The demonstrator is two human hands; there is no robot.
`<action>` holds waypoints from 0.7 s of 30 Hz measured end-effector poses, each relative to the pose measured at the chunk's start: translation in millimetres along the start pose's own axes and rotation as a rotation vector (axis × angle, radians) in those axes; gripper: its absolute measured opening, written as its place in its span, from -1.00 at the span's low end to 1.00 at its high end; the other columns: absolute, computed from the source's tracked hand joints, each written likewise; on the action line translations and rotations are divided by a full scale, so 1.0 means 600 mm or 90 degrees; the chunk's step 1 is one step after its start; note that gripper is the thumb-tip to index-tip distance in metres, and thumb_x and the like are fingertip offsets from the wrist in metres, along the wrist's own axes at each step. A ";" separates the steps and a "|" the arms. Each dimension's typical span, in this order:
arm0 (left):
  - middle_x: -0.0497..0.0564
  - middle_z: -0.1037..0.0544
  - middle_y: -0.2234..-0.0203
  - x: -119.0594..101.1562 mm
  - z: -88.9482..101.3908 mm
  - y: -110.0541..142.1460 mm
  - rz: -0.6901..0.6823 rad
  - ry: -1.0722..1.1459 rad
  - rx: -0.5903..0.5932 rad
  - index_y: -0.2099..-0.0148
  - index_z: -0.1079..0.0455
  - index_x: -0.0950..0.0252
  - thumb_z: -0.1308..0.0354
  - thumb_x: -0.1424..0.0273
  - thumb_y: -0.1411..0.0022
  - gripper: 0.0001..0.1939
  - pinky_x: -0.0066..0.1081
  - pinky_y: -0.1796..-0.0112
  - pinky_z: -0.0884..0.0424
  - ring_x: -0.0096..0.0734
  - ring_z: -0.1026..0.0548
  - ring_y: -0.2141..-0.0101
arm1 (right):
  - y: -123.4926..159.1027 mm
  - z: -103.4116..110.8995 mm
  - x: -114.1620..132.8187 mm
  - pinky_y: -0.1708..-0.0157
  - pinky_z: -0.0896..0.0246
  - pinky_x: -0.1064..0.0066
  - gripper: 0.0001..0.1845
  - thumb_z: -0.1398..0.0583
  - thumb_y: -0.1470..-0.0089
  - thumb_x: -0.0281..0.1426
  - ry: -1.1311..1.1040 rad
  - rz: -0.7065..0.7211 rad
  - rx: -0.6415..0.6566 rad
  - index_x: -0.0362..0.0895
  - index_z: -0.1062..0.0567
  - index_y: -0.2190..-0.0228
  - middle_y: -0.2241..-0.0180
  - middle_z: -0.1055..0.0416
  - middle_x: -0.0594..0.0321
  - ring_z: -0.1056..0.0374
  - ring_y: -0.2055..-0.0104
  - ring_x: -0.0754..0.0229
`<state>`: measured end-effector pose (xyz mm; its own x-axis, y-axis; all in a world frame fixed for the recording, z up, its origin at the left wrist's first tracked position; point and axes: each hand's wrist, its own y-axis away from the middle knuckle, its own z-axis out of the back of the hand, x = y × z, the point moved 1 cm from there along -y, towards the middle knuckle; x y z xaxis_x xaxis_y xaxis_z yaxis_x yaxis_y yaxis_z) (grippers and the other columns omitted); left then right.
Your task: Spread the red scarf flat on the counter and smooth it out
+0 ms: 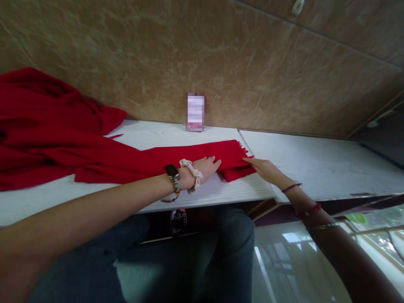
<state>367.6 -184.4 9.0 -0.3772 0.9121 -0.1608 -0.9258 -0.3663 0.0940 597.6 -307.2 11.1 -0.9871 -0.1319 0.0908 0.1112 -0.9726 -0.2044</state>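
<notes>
A long red scarf (195,152) with a fringed end stretches along the white wooden surface, folded into a narrow strip near its right end. My left hand (206,167) lies on this strip, palm down with the fingers apart. At the fringed end, the fingers of my right hand (262,167) close on the cloth's near corner; the thumb is partly hidden. Under the strip, a lower flap of the scarf juts out toward me between both hands. The rest of the red cloth (47,126) lies bunched in a loose heap at the left.
A phone-like upright object (195,112), its face blurred, leans against the brown marbled wall (158,63) behind the scarf. The white tabletop (315,168) runs on to the right past a seam. Below its front edge are my knees (235,235) and a glossy tiled floor (284,265).
</notes>
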 end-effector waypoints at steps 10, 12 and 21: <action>0.03 0.17 -0.24 -0.101 -0.018 0.058 0.138 0.037 0.068 -0.23 0.02 0.11 0.16 0.49 -0.17 -0.44 0.14 0.01 -0.02 0.20 0.15 -0.17 | 0.033 0.000 0.002 -0.09 -0.09 0.25 -0.56 0.05 -0.05 -0.54 -0.036 0.105 0.030 -0.15 -0.36 0.04 -0.02 -0.29 0.18 -0.17 -0.08 0.20; 0.04 0.14 -0.24 -0.098 -0.028 0.054 0.148 0.039 0.045 -0.23 0.03 0.07 0.12 0.46 -0.15 -0.42 0.19 0.04 -0.04 0.24 0.13 -0.16 | 0.037 -0.003 0.002 -0.09 -0.10 0.26 -0.56 0.04 -0.05 -0.54 -0.016 0.106 0.028 -0.14 -0.35 0.03 -0.02 -0.29 0.17 -0.17 -0.08 0.20; 0.02 -0.08 -0.18 0.000 0.002 -0.016 0.057 0.006 -0.040 -0.21 -0.02 0.09 0.07 0.38 -0.17 -0.46 -0.11 -0.06 -0.04 -0.13 -0.03 -0.16 | 0.043 -0.023 0.064 0.05 -0.24 0.21 -0.57 0.04 -0.03 -0.63 0.217 0.004 -0.006 -0.30 -0.35 0.05 0.05 -0.34 -0.09 -0.27 0.00 0.05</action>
<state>376.2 -180.5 9.2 -0.4585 0.8736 -0.1632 -0.8881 -0.4573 0.0471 560.8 -334.9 -4.1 -0.9681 -0.0654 -0.2417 0.1185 -0.9700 -0.2123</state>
